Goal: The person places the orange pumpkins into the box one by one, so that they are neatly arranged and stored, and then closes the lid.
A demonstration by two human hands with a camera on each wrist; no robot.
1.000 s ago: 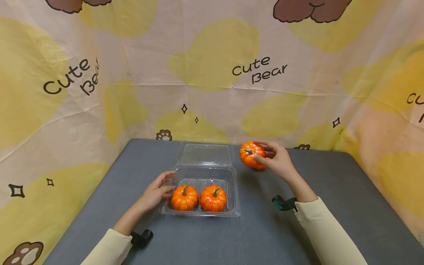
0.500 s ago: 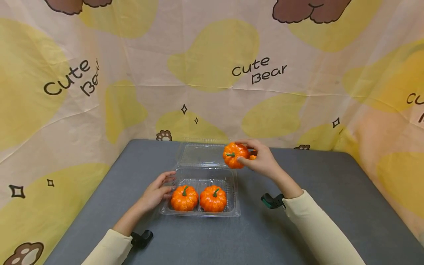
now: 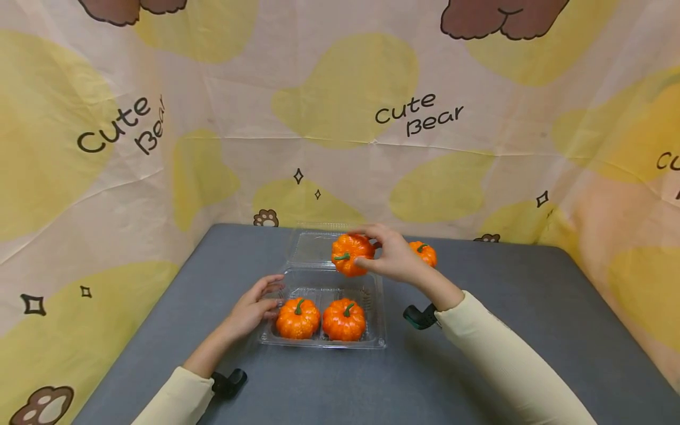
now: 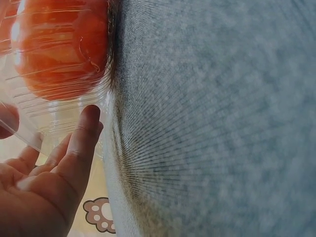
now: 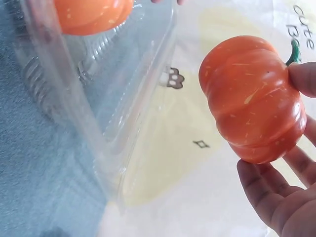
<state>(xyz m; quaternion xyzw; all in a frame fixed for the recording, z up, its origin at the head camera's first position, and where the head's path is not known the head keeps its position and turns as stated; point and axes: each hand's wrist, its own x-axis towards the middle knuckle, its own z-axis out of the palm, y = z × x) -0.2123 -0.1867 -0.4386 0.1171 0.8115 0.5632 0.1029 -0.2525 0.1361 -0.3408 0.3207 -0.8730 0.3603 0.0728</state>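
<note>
Right hand (image 3: 394, 255), fingers parted, pinches a pumpkin (image 3: 347, 255) near frame centre; relaxed left hand (image 3: 254, 308) touches the container (image 3: 376, 313); best lower gently.

- We read "Cute Bear" in black lettering (image 3: 419, 115) across the middle of the patterned cloth (image 3: 340, 159) at the back, set over two slanting lines
- To its left we find a second "Cute Bear" print (image 3: 121, 125) on the same cloth, tilted more steeply, its last letters squeezed together
- At the right edge we make out a cut-off print (image 3: 667, 162) that gives us only "Cu"
- In the right wrist view we read "Cute" on the cloth, the line below partly hidden
</note>
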